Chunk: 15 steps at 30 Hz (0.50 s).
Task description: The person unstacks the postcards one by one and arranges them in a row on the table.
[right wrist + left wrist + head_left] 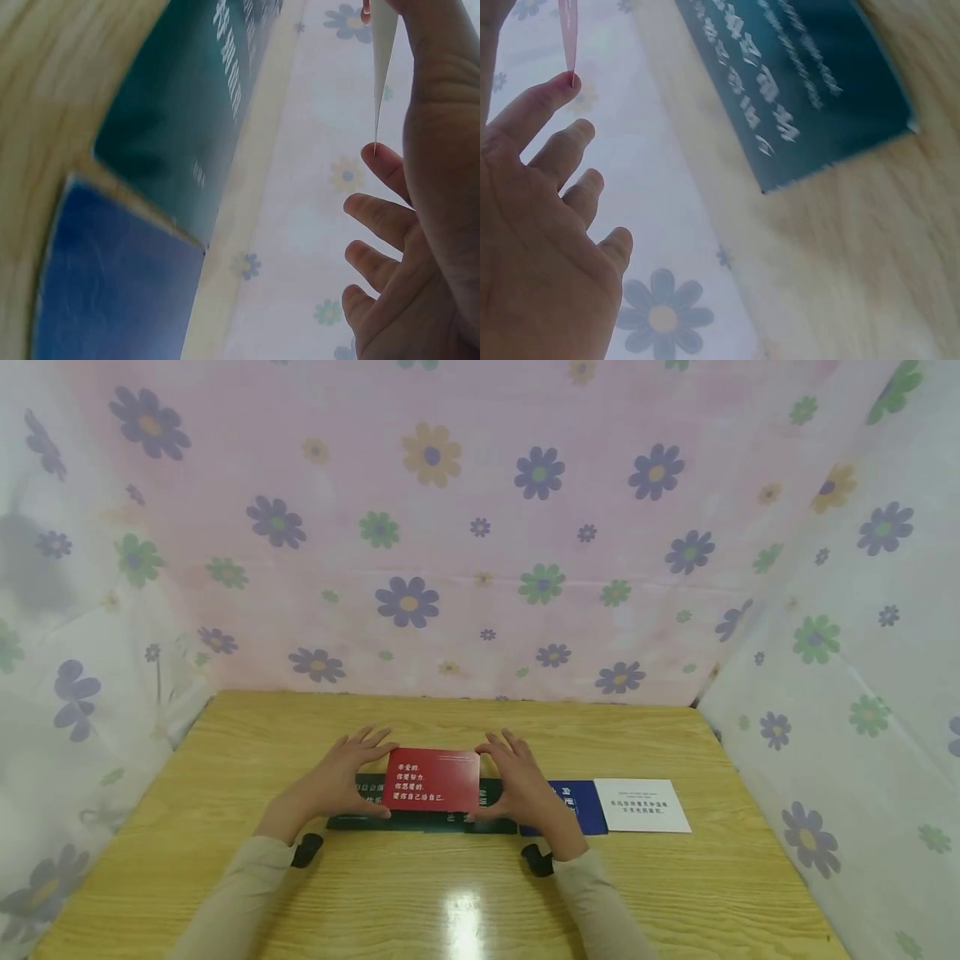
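A red card (432, 781) with white lettering is held up above the table between both hands. On its left side, the left hand (333, 781) pinches it between thumb and index finger; the right hand (525, 785) pinches the opposite side the same way. Remaining fingers of both hands spread outward. Seen edge-on in the left wrist view, the card is a thin pink sliver (569, 37); in the right wrist view its pale back (382, 60) shows. Dark green cards (360, 822) with white writing lie on the table beneath, partly hidden by the red card and hands.
Right of the green cards lie a blue card (588, 814), partly covered by the right hand, and a white card (641, 806) with dark text. The row sits on a wood-grain table (375, 893). Flowered cloth (480, 610) walls the back and both sides.
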Motion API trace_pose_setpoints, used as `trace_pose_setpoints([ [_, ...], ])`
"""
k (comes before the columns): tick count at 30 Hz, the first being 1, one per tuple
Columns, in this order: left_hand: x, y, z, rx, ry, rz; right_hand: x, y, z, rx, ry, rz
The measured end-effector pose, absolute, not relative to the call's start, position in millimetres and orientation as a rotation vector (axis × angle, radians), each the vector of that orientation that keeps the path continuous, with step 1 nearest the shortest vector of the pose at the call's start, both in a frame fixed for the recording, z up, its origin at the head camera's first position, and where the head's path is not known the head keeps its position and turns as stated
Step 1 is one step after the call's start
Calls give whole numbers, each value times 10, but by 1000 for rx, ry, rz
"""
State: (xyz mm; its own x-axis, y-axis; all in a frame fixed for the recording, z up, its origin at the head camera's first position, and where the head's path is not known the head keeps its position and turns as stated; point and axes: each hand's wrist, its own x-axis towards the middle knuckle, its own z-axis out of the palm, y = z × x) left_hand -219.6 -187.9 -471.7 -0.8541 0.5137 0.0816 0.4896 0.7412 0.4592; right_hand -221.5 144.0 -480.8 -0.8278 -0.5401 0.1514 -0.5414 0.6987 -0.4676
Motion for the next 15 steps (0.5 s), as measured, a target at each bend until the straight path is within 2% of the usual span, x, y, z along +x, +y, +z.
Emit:
trace_pose_setpoints([
  [15, -1977, -2139, -4811, 765, 2910, 729, -2097, 1169, -4859, 1019, -2963, 825],
])
